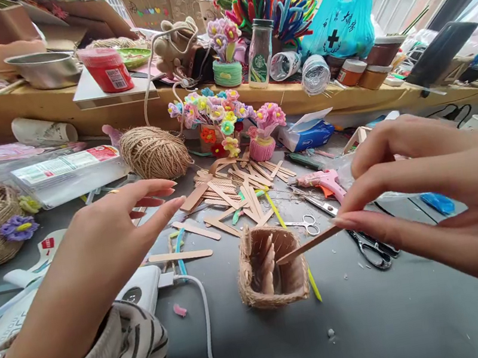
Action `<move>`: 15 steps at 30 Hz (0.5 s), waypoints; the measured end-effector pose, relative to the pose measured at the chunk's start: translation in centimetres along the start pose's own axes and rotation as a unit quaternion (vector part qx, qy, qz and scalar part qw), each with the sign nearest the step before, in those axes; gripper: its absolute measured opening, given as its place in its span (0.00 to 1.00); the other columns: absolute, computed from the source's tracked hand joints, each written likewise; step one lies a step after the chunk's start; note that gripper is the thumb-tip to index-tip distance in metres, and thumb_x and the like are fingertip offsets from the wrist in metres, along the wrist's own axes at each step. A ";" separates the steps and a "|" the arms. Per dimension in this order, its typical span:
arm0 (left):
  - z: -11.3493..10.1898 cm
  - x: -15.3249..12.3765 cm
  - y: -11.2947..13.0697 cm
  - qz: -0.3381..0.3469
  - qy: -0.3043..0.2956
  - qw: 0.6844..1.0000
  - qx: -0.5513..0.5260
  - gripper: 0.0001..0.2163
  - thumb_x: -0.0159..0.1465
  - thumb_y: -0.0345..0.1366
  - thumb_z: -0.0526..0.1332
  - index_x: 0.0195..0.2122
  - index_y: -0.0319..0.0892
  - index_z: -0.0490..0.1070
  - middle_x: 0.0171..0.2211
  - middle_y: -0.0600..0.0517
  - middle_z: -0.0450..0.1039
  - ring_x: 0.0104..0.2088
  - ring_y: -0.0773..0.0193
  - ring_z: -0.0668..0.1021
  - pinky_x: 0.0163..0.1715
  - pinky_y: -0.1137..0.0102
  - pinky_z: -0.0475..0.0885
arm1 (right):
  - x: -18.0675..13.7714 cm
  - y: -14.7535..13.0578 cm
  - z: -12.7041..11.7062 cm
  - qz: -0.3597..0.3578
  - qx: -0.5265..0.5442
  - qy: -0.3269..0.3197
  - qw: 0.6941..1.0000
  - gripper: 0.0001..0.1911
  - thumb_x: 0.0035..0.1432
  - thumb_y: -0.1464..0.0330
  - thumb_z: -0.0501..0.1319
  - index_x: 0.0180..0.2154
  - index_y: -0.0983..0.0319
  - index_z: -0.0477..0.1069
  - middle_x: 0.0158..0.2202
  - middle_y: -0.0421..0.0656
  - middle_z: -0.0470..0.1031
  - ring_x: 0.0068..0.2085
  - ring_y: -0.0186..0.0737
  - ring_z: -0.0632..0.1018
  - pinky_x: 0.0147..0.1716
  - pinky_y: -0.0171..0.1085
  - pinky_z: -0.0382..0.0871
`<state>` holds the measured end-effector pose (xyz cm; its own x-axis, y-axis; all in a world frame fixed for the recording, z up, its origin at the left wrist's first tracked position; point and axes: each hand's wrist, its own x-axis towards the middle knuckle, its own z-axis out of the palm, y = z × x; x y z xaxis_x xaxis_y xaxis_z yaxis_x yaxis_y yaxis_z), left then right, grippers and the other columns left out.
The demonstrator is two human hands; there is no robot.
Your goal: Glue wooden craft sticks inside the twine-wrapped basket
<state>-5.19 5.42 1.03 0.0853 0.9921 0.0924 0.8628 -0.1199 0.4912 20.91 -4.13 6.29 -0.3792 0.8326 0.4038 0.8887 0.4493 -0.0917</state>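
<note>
Between thumb and fingers, my right hand pinches one end of a wooden craft stick. The stick's other end reaches over the mouth of a small square box wrapped in jute twine. Inside the box, a twisted, pale divider runs from front to back. My left hand hovers to the left of the box, fingers stretched and apart, holding nothing. Beyond the box lies a loose pile of craft sticks. One single craft stick rests below my left fingertips.
Small scissors, black-handled scissors and a pink glue gun lie right of the pile. A white cable crosses the table in front. Behind stand a twine ball, pipe-cleaner flowers and a cluttered wooden ledge.
</note>
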 end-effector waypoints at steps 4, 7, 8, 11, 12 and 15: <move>0.0 0.1 -0.1 0.002 -0.002 1.000 -0.004 0.23 0.51 0.55 0.54 0.39 0.44 0.73 0.43 0.48 0.76 0.37 0.52 0.75 0.42 0.61 0.64 | 0.1 -0.5 0.8 -0.015 -0.003 -0.033 0.999 0.13 0.59 0.63 0.55 0.26 0.57 0.72 0.31 0.43 0.68 0.34 0.42 0.69 0.32 0.42 0.62; 0.2 0.1 0.1 0.011 -0.005 1.000 -0.015 0.24 0.51 0.56 0.53 0.39 0.44 0.73 0.43 0.48 0.76 0.37 0.52 0.75 0.41 0.63 0.64 | 0.2 -0.7 1.6 -0.023 -0.004 -0.046 0.999 0.12 0.59 0.66 0.55 0.25 0.59 0.72 0.31 0.44 0.68 0.34 0.42 0.68 0.32 0.42 0.60; 0.3 0.1 0.3 0.012 -0.007 1.000 -0.016 0.24 0.50 0.56 0.53 0.38 0.44 0.73 0.42 0.48 0.76 0.36 0.53 0.75 0.41 0.63 0.65 | 0.2 -0.7 2.0 -0.025 -0.005 -0.049 0.998 0.12 0.59 0.67 0.55 0.25 0.59 0.73 0.30 0.44 0.68 0.34 0.42 0.68 0.32 0.42 0.60; 0.6 0.1 0.6 0.017 -0.015 1.000 -0.013 0.23 0.50 0.55 0.53 0.36 0.44 0.74 0.40 0.49 0.77 0.35 0.54 0.75 0.39 0.64 0.65 | 0.5 -1.0 3.2 -0.032 -0.002 -0.070 0.997 0.12 0.58 0.69 0.55 0.25 0.60 0.72 0.30 0.44 0.69 0.35 0.42 0.68 0.33 0.43 0.58; 0.7 0.1 0.6 0.020 -0.017 1.000 -0.010 0.22 0.50 0.55 0.53 0.36 0.44 0.74 0.39 0.49 0.77 0.35 0.54 0.75 0.39 0.65 0.65 | 0.6 -1.1 3.6 -0.034 0.002 -0.081 0.996 0.11 0.58 0.70 0.55 0.25 0.60 0.72 0.30 0.43 0.69 0.34 0.41 0.68 0.34 0.43 0.57; 0.9 0.1 0.7 0.031 -0.018 0.999 0.002 0.21 0.52 0.54 0.52 0.36 0.45 0.73 0.38 0.50 0.77 0.34 0.55 0.75 0.38 0.66 0.64 | 0.9 -1.3 4.5 -0.037 0.016 -0.115 0.993 0.10 0.56 0.71 0.56 0.24 0.60 0.72 0.29 0.43 0.69 0.33 0.40 0.67 0.34 0.42 0.57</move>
<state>-4.11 5.51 0.61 0.1563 0.9835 0.0917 0.8575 -0.1811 0.4815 18.24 -2.48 2.67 -0.4957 0.8468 0.1930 0.8486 0.5196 -0.0999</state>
